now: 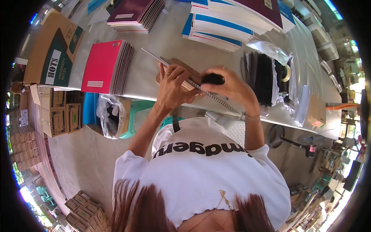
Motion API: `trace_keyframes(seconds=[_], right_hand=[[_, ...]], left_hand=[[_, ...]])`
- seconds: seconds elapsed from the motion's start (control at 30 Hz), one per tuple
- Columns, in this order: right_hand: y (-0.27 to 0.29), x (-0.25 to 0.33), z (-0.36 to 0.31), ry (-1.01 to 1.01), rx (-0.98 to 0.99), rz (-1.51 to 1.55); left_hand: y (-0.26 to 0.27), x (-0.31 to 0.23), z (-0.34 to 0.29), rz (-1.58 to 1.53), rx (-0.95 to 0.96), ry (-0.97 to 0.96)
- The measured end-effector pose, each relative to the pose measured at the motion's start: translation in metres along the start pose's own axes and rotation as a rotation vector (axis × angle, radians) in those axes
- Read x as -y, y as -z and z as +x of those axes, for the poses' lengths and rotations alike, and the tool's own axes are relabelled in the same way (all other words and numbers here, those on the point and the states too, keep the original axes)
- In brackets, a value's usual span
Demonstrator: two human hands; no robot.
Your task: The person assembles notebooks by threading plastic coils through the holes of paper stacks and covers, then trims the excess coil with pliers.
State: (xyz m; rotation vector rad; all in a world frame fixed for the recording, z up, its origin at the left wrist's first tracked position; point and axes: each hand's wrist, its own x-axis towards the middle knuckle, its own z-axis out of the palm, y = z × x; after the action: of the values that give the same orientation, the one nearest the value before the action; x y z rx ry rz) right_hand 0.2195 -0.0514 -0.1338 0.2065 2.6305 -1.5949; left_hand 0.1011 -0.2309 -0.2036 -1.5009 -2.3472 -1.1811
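My left hand (pixel 172 86) grips a thin notebook (pixel 154 57) held on edge, fingers over its near side. A wire spiral coil (pixel 222 102) runs along the notebook's edge and sticks out loose past its right end, down to my right wrist. My right hand (pixel 235 88) curls around a dark rounded object (pixel 212 79) against the coil; its exact kind I cannot make out. Under my left hand lies a brown board or block (pixel 181 65) on the table, partly covered by the hand and notebook.
Pink spiral notebooks (pixel 101 65) and a carton (pixel 54 50) stand at the left. Maroon notebooks (pixel 129 11) and blue-covered page stacks (pixel 220 31) lie farther back. Bundled black coils (pixel 264 77) lie right of my hand. A green stool (pixel 137 116) stands below the table's near edge.
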Motion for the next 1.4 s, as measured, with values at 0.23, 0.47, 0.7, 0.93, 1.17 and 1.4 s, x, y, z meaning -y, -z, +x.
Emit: trace_keyframes(seconds=[0.23,0.47,0.7,0.93,1.17,1.4], right_hand=[[-0.003,0.036,-0.015,0.182,0.053,-0.087],[-0.004,-0.018,0.020,-0.030,-0.005,-0.179],[-0.005,0.023,0.006,0.085,0.219,0.260],[-0.016,0.030,0.012,0.178,0.168,-0.116],[-0.024,0.030,0.022,0.169,0.061,-0.183],[-0.016,-0.028,0.062,0.039,-0.213,-0.507]], left_hand=[[0.002,0.005,-0.007,-0.002,-0.017,-0.013],[0.005,-0.006,-0.007,-0.013,-0.055,-0.002],[0.001,0.000,-0.016,-0.106,0.029,0.124],[0.000,0.007,-0.021,-0.116,0.030,0.093],[0.003,0.000,-0.016,-0.152,-0.031,0.141],[0.009,0.001,-0.011,-0.117,-0.123,0.100]])
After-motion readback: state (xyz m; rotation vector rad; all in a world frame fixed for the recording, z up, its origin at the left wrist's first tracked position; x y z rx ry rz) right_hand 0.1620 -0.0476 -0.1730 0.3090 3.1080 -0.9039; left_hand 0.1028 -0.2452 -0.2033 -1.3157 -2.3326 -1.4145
